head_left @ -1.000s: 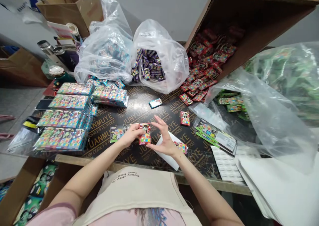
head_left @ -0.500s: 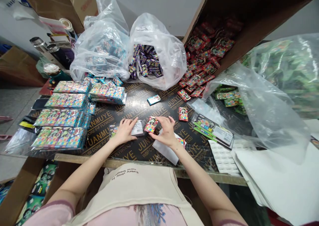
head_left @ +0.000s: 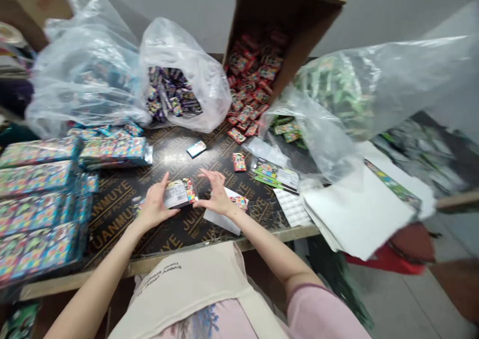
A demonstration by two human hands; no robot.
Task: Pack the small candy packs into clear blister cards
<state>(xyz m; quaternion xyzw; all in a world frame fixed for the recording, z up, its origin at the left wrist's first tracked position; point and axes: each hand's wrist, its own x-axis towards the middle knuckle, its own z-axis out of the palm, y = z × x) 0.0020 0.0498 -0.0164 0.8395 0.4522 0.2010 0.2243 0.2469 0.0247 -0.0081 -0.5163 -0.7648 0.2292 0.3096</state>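
My left hand (head_left: 155, 204) has thumb and fingers around the left part of a flat printed card (head_left: 175, 195) with a pale label. A colourful piece shows left of that hand, partly hidden. At the card's right end a small red packet (head_left: 192, 190) sticks out, partly covered. My right hand (head_left: 215, 194) is just right of it, fingers spread and thumb tip close to the packet; contact is unclear. Under my right wrist lie a white sheet (head_left: 220, 219) and another red packet (head_left: 239, 202). Farther back are a single red packet (head_left: 238, 162) and a blue-white packet (head_left: 196, 149).
Stacks of blue-edged packs (head_left: 37, 199) fill the left. Behind stand clear bags of blue packets (head_left: 97, 80) and purple packets (head_left: 174, 94), and a tipped carton (head_left: 288, 15) spilling red packets. To the right are green-black cards (head_left: 277, 175), white sheets (head_left: 348, 204) and a green-filled bag (head_left: 337, 89).
The view has swung to the right. The red packet, formerly between my right thumb and fingers, now sits at the card's right end, and my right fingers have spread.
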